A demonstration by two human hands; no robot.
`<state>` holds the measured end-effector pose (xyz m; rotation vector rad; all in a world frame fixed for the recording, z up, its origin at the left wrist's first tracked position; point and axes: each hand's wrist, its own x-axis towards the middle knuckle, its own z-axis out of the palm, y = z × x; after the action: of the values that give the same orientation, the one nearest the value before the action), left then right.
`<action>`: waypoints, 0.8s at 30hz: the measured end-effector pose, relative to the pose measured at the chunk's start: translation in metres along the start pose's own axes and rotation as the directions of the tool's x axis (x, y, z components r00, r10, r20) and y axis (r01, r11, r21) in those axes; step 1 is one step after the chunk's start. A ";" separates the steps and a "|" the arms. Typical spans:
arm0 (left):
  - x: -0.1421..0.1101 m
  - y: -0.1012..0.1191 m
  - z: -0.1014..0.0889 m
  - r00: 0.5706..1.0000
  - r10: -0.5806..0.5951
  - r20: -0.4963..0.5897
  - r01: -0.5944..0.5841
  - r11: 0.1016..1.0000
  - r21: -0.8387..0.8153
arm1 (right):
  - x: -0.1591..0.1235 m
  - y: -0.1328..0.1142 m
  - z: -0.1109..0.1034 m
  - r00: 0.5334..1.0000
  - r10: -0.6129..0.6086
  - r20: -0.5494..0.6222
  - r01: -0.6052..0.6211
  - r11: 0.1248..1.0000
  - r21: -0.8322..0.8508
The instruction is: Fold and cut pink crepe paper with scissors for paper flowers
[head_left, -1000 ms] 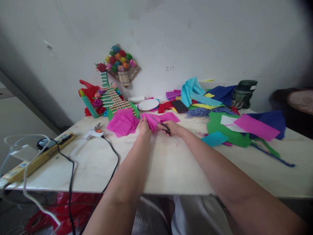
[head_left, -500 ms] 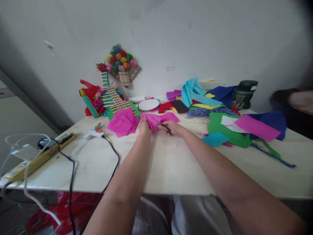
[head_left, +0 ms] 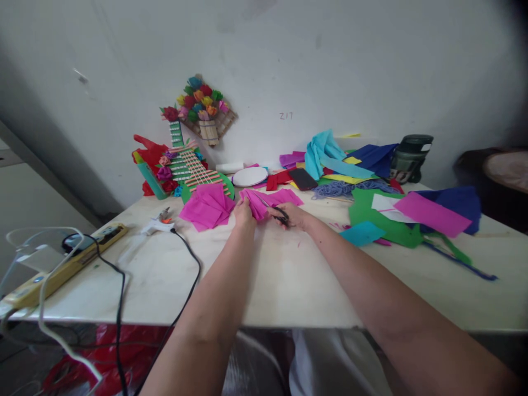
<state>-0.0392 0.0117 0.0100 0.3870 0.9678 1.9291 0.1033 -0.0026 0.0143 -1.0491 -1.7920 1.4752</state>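
My left hand (head_left: 245, 212) is closed on a piece of pink crepe paper (head_left: 259, 208) above the middle of the table. Black-handled scissors (head_left: 281, 216) are gripped in my right hand (head_left: 292, 214), their blades pointing left and away over the pink paper. Whether the blades are cutting at this instant is too small to tell. Just left of my left hand lies a stack of pink paper pieces (head_left: 208, 208). More pink paper (head_left: 289, 196) spreads behind the scissors.
At left are a glue gun (head_left: 159, 224) and a power strip (head_left: 70, 264) with cords. A paper-flower guitar (head_left: 198, 170) stands behind the stack. A phone (head_left: 303, 179), blue yarn (head_left: 338, 189), a green sheet (head_left: 383, 223) and a dark bottle (head_left: 410, 159) lie or stand to the right.
The scissors' handles look slightly more open, and my right hand has shifted a little. My left hand holds the pink paper as before. The whole view has moved slightly.
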 end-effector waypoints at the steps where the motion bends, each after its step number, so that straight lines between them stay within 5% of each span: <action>1: -0.001 0.000 0.000 1.000 -0.003 0.008 0.003 1.000 0.002 | 0.000 0.000 0.000 1.000 0.000 -0.006 0.000 1.000 -0.008; 24: -0.001 -0.006 -0.001 0.999 -0.013 0.040 0.012 0.999 0.040 | 0.001 -0.002 0.003 0.997 -0.007 -0.074 0.005 1.000 -0.024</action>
<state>-0.0359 0.0125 0.0050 0.4405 0.9809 1.8861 0.1000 -0.0032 0.0153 -1.0946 -1.7631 1.3965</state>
